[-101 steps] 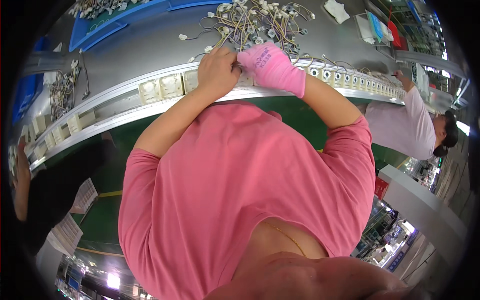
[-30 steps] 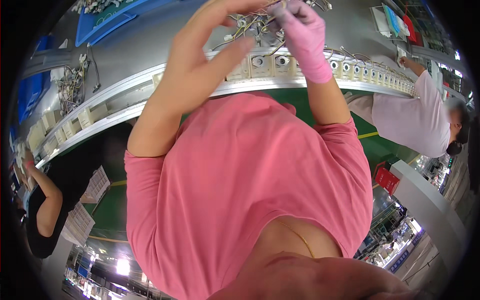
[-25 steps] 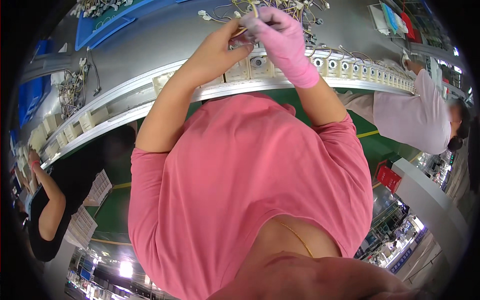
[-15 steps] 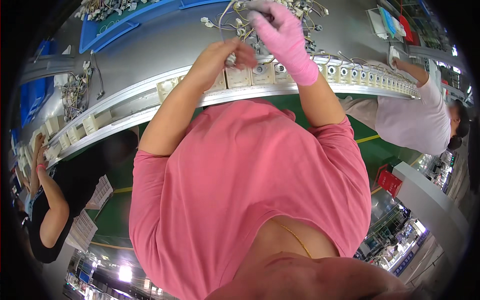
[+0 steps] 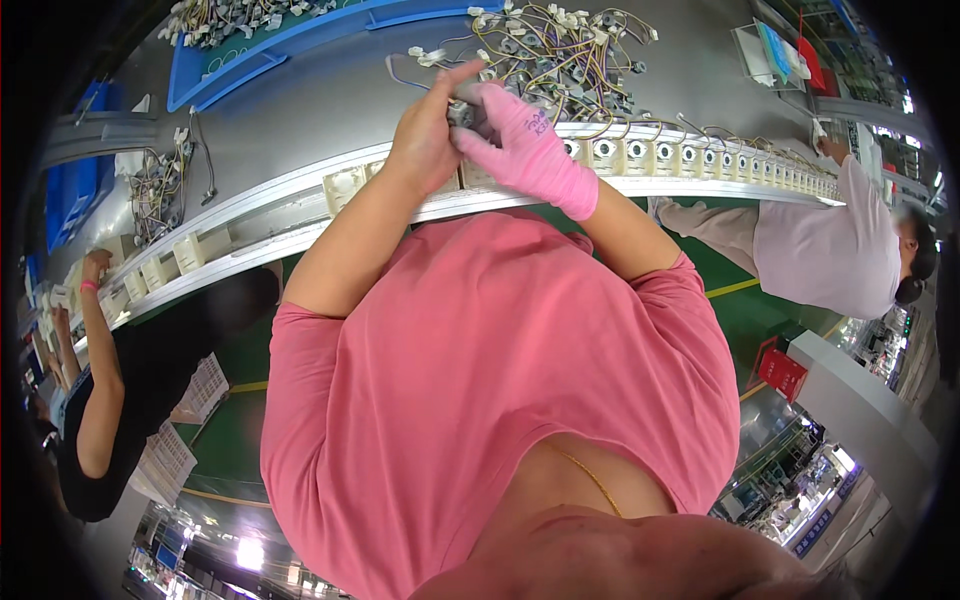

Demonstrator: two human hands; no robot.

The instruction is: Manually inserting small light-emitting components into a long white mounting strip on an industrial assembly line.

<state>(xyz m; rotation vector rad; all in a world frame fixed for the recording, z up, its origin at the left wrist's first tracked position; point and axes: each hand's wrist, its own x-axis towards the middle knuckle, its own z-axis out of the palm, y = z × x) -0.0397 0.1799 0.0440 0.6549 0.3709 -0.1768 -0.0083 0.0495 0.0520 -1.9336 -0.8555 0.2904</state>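
Note:
My bare left hand point(image 5: 422, 145) and my right hand in a pink glove point(image 5: 530, 148) meet above the rail at the bench edge. Between their fingers is a small grey round part point(image 5: 460, 114), which both hands grip. A thin wire point(image 5: 393, 76) curves away just beyond my left fingers; whether it joins the part is hidden. Just past my hands lies a pile of wired grey parts with white connectors point(image 5: 560, 60). Along the rail to the right runs a row of cream-coloured square housings point(image 5: 636, 155) with dark round centres. Another cream housing point(image 5: 345, 188) sits by my left forearm.
A blue tray point(image 5: 235, 77) of wired parts stands at the far left. A smaller wire bundle point(image 5: 160, 190) lies on the grey bench point(image 5: 300, 130). Co-workers are at the rail on both sides. A clear holder point(image 5: 755, 52) with blue and white items stands far right.
My right hand has drawn back from the pile and moved left to meet my left hand at the grey part. The housings along the rail have shifted slightly.

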